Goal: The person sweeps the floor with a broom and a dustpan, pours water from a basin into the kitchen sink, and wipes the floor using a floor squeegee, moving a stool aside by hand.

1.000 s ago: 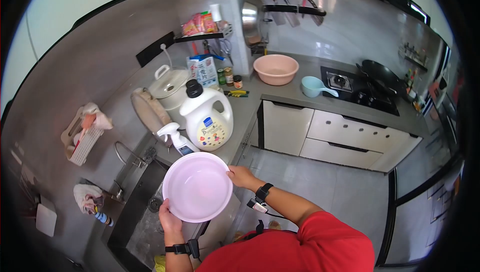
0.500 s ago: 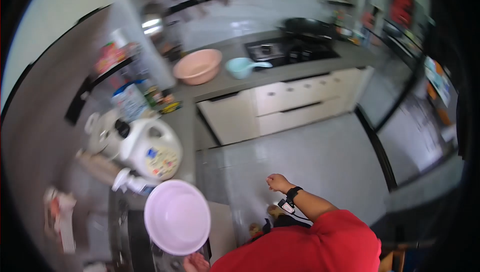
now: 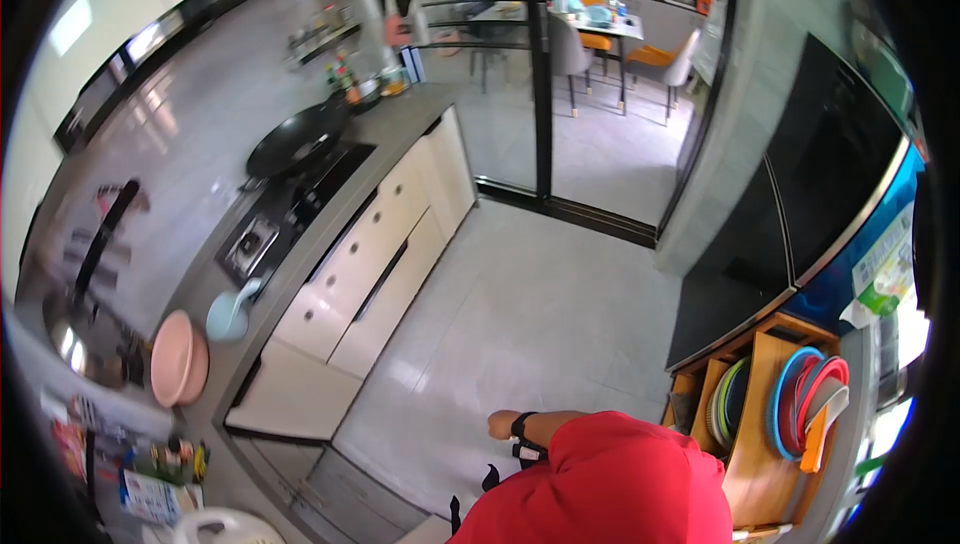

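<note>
My right hand [image 3: 503, 425] hangs low over the grey floor, its fingers curled in; whether anything is in it is too small to tell. A black band circles the wrist, below the red sleeve. My left hand is outside the frame, and so is the lilac basin. On the counter at the left stand a pink basin [image 3: 179, 358] and a light blue ladle [image 3: 229, 315]. The white jug [image 3: 226, 528] shows only in part at the bottom edge.
A black wok [image 3: 298, 140] sits on the stove [image 3: 252, 242]. Ahead is a glass sliding door frame [image 3: 543, 94] with a dining table [image 3: 625, 28] and chairs beyond. At the right, a wooden rack [image 3: 762, 424] holds several colourful basins beside a dark cabinet [image 3: 770, 204].
The view has swung right, from the sink towards the door and rack. My right hand has let go of the lilac basin's rim. The basin and my left hand have left view.
</note>
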A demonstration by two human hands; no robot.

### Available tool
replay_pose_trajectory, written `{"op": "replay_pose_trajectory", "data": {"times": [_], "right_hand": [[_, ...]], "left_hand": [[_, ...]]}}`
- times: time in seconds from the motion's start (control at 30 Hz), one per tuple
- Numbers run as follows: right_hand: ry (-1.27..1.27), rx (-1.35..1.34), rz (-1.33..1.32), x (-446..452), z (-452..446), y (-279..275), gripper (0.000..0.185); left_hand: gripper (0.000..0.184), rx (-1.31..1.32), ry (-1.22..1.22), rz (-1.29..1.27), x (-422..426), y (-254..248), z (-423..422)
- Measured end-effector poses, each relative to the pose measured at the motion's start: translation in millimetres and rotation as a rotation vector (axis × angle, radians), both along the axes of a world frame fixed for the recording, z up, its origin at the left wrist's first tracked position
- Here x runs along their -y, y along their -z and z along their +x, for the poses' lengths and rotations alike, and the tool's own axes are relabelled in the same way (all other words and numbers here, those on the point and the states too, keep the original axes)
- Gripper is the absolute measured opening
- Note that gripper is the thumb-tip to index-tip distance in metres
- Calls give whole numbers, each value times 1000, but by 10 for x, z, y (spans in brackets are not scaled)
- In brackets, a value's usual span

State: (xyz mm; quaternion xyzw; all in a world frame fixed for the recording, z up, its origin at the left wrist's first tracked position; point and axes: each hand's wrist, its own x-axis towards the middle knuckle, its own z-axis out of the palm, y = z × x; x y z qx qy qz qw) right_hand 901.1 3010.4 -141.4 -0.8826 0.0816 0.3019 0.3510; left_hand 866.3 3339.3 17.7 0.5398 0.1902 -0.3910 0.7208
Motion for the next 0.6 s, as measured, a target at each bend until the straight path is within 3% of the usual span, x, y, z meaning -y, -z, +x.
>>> {"op": "replay_pose_trajectory", "data": {"times": [0.07,0.13,0.33,0.43,0.6], "right_hand": [[-3,31,20,145,194,21,31],[-123,111,56,283,406,133,22],[302,249,61,1327,617,-397,21],[452,348,82,1824,768,-263,23],[552,330,125,2533,938,-690,25]], "left_hand": [[40,47,142,78,325,-8,322],[40,104,295,151,633,-15,621],[39,308,778,332,1609,-67,1306],[39,437,1013,390,2042,-20,1559],[39,647,1351,433,2700,71,2014]]}}
